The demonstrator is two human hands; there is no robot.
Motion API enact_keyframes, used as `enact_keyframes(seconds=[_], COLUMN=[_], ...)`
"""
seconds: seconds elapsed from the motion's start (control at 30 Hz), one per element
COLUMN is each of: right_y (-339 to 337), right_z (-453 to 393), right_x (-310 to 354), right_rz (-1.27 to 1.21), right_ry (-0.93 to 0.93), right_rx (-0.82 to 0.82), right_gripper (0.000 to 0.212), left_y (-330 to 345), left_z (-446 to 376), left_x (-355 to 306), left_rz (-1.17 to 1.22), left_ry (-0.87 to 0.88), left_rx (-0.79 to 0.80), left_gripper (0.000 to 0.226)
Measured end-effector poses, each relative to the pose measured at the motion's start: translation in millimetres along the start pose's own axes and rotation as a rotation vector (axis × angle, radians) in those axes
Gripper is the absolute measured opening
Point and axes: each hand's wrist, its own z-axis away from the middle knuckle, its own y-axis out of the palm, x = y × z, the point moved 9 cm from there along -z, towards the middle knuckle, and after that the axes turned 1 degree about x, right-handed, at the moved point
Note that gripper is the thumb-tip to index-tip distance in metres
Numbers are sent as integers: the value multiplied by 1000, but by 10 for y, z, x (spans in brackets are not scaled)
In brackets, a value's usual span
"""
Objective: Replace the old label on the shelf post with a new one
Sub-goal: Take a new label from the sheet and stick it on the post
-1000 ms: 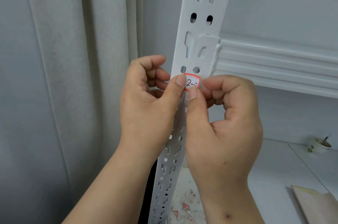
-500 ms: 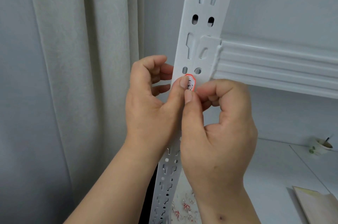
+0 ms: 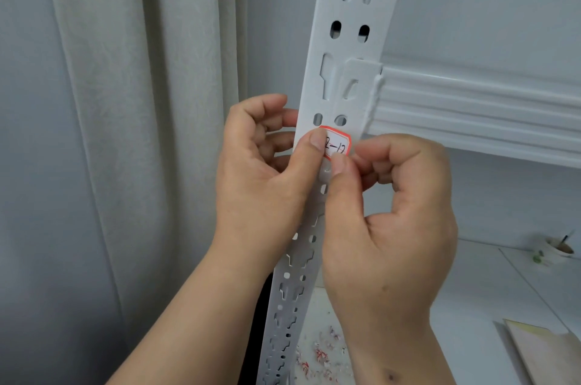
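Head view, frame centre: left hand (image 3: 267,183) and right hand (image 3: 386,227), fingers curled, thumbs pressing the red-edged label (image 3: 338,145) onto the shelf post (image 3: 349,48). Sticking step; next, probably smoothing its edges.

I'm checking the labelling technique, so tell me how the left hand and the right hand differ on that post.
The left hand lays its thumb on the left edge of the label; the right hand puts its thumb at the bottom edge. The left hand's fingers curl round the left side of the shelf post; the right hand's fingers curl in front, beside the label's right edge. Both press the label with a thumb.
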Motion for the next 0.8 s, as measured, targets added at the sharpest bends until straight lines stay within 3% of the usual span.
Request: enact_keyframes(seconds=[0.8], right_y=[-14], right_z=[-43], right_x=[-272], right_rz=[-40], right_ry=[198], right_rx=[-1], right_gripper=[21], left_y=[18], left_z=[39], left_x=[28], left_rz=[-33], left_ry=[-30], left_rx=[-26], left_gripper=[29])
